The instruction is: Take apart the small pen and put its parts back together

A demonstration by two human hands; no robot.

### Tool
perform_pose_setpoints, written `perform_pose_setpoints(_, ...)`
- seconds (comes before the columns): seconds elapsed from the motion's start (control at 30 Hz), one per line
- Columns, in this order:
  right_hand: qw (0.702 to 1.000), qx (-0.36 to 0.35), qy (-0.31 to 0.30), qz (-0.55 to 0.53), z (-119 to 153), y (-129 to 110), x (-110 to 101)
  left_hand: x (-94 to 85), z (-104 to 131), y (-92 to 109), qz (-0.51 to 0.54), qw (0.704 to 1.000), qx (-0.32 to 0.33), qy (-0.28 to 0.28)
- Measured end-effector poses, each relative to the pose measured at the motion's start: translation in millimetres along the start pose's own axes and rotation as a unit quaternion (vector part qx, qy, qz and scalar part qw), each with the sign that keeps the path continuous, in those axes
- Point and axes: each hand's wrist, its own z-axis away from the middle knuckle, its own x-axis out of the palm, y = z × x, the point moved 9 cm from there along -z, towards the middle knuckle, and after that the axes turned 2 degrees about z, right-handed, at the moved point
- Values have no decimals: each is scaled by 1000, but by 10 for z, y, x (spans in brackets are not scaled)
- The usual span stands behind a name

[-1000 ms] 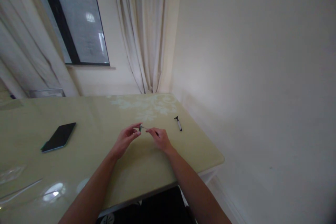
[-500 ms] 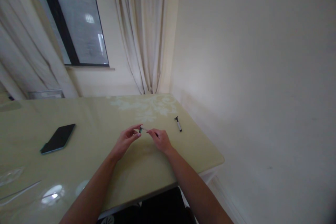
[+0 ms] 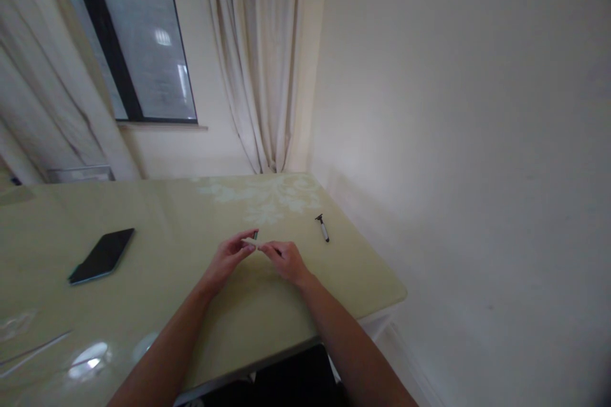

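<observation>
Over the table, my left hand [image 3: 228, 261] pinches a small, narrow green-and-dark piece [image 3: 256, 235] upright between thumb and fingers. It is too small to name. My right hand [image 3: 287, 261] is closed on a thin white stick [image 3: 249, 241], whose light end reaches in among the left fingers, close to the small piece. Whether stick and piece touch, I cannot tell. A razor [image 3: 323, 229] with a pale grey handle and dark head lies to the right of my hands, apart from both.
A black flat tablet-like case [image 3: 102, 256] with a bluish edge lies on the left of the glossy table [image 3: 157, 216]. Thin white cable-like strips [image 3: 35, 352] and clear plastic [image 3: 16, 325] lie at the near left. The wall [image 3: 429, 140] borders the right side.
My right hand has moved left and slightly down, bringing the white stick further in between the left fingers. The left hand stays nearly in place, still pinching the small piece.
</observation>
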Motion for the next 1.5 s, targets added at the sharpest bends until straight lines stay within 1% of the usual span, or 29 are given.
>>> perform_pose_setpoints(0.1, 999, 25, 46, -9, -9, 63, -84, -38, -1, 0, 19, 999, 10, 29)
perform_pose_setpoints(0.17, 997, 37, 60, 8, -7, 92, -124, -28, -1, -15, 18, 999, 7, 28)
perform_pose_setpoints(0.27, 999, 23, 31, 17, -6, 71, -81, -16, -2, -37, 2, 1000, -5, 16)
perform_pose_setpoints(0.33, 1000, 8, 7, 8, -5, 42, -36, -40, -2, -32, -4, 1000, -5, 18)
perform_pose_setpoints(0.37, 1000, 7, 6, 4, -6, 35, -34, -58, -2, -25, -4, 1000, -3, 23)
perform_pose_setpoints(0.5, 998, 31, 52, 19, -1, 51, -137, -92, -3, -1, -6, 999, 8, 31)
perform_pose_setpoints(0.53, 998, 32, 54, 26, 2, 43, -146, -86, -5, -3, -9, 1000, 9, 28)
perform_pose_setpoints(0.67, 1000, -4, 2, 18, 9, -42, -32, -81, -11, -25, -8, 1000, 3, 18)
perform_pose_setpoints(0.73, 1000, -9, -6, -2, 6, -45, 0, -105, -10, -29, -6, 1000, 0, 23)
perform_pose_setpoints(0.8, 1000, 7, 22, -16, -3, -2, -41, -123, -6, -20, -5, 1000, 1, 28)
perform_pose_setpoints(0.9, 998, 26, 62, -1, -3, 46, -120, -102, 1, 7, 0, 1000, 5, 20)
perform_pose_setpoints(0.93, 998, 26, 62, 6, -1, 45, -123, -89, 3, 13, -1, 1000, 5, 16)
perform_pose_setpoints(1.07, 1000, 3, 10, 1, -2, -10, -36, -53, 3, 5, -14, 1000, -5, 4)
perform_pose_setpoints(1.13, 1000, 5, 15, -9, -9, -4, -48, -61, 2, -1, -13, 1000, -8, 8)
perform_pose_setpoints(1.23, 998, 32, 59, 3, -8, 53, -135, -62, 9, 9, -12, 1000, -11, 12)
perform_pose_setpoints(1.27, 997, 36, 60, 12, -5, 58, -137, -45, 13, 17, -17, 1000, -14, 7)
perform_pose_setpoints(1.4, 1000, 5, -7, 26, 7, -32, 5, 57, 30, 22, -15, 999, -32, -28)
perform_pose_setpoints(1.43, 1000, 1, -14, 21, 9, -47, 20, 67, 29, 17, -10, 999, -34, -31)
perform_pose_setpoints(1.5, 1000, 10, 3, 12, 6, -35, -15, 38, 19, 14, -6, 1000, -23, -16)
